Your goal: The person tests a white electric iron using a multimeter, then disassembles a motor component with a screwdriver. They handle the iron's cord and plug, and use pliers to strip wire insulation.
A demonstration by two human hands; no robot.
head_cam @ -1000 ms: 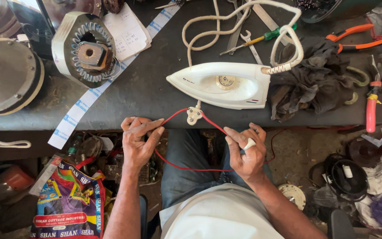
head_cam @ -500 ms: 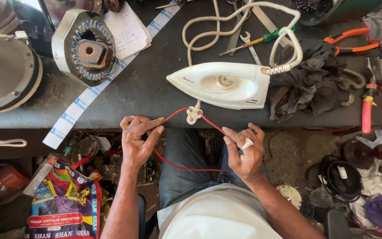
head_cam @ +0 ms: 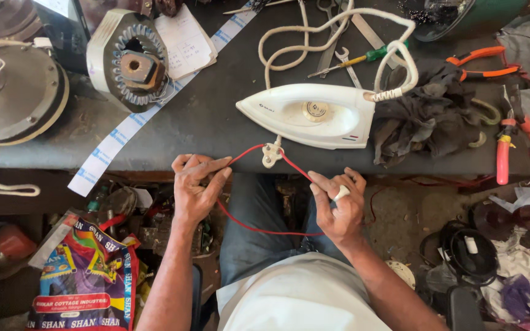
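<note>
I see both hands at the near edge of the dark worktop (head_cam: 216,116), each pinching one end of a red wire (head_cam: 259,230). The left hand (head_cam: 196,187) has its fingers curled in tight, thumb pressed against the forefinger, with the wire coming out of that pinch. The right hand (head_cam: 338,205) is also closed around the wire and holds a small white piece (head_cam: 341,193) between thumb and fingers; what that piece is, I cannot tell.

The wire sags in a loop below the worktop edge, over my lap, and rises from each hand to a white plug (head_cam: 272,153) that lies on the worktop edge between the hands. Just behind the plug sits a white iron (head_cam: 311,113), flat, its point toward the left. Its white cord (head_cam: 338,37) coils away toward the back.

Right of the iron, touching its rear, lies a dark rag (head_cam: 427,119). Further right are orange-handled pliers (head_cam: 483,58) and red-handled pliers (head_cam: 513,144). Behind the iron I note a green-handled screwdriver (head_cam: 357,60) and a spanner (head_cam: 348,64). At the left stand a round motor core (head_cam: 133,61) and a grey motor housing (head_cam: 16,92), with a strip of paper tape (head_cam: 124,132) running across.
</note>
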